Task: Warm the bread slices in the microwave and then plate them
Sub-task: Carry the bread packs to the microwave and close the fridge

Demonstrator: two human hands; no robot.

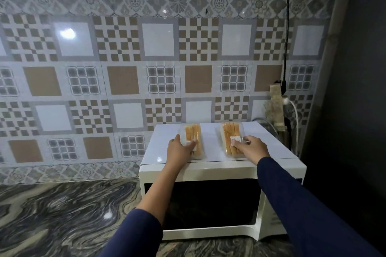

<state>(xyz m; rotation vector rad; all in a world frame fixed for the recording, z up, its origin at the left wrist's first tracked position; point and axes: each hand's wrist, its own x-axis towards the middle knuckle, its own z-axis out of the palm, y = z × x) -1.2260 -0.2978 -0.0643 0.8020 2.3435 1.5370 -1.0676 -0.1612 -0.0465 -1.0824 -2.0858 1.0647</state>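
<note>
Tiled wall (125, 69) with brown and white squares fills the back, and a dark swirly worktop (62, 215) lies at the lower left. Right of it, in the lower middle of the frame, stands a white microwave (208, 200) with its door closed. On its top lie two clear packs of bread slices, a little apart. The left hand (180, 149) has its grip closed round the near end of the left bread pack (191, 131), thumb on one side and fingers on the other. The right bread pack (230, 133) is held by the right hand (253, 147), whose grip pinches its near end by the label. I think this is the very first step: taking the bread down. Next, the packs need lifting off, putting on the worktop and opening. The door must be opened too, and that needs one hand free
</note>
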